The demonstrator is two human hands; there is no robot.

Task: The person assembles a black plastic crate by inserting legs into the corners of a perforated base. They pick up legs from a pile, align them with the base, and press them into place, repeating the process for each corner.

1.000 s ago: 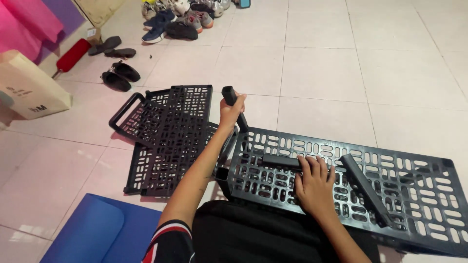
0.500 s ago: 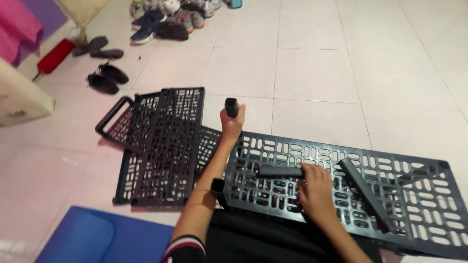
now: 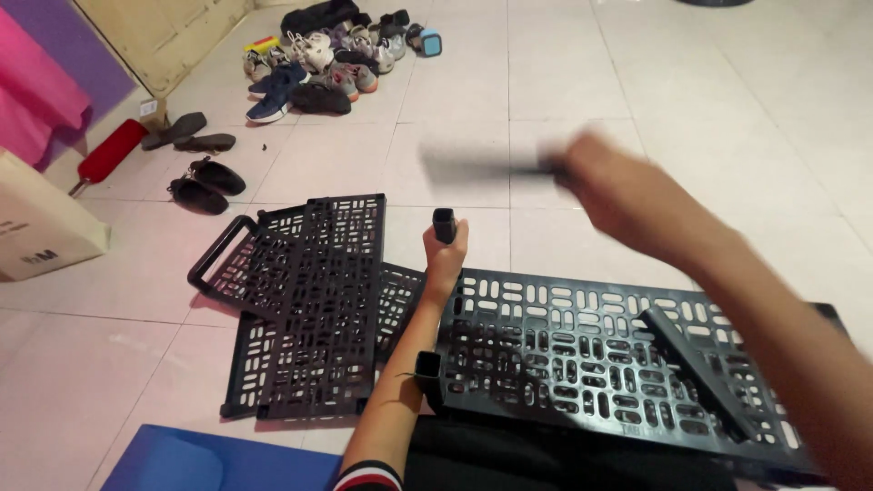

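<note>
Left hand has its fingers clamped on a black post at the shelf panel; right hand, blurred, grips a dark bar.

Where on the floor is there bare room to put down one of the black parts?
Bare tiles lie beyond the black lattice shelf, to the far right. A smaller free patch lies between the stacked lattice panels and the paper bag. The far left is crowded with a shoe pile and sandals.

Bare forearms, black sleeve with red-white striped cuff, dark trousers
</note>
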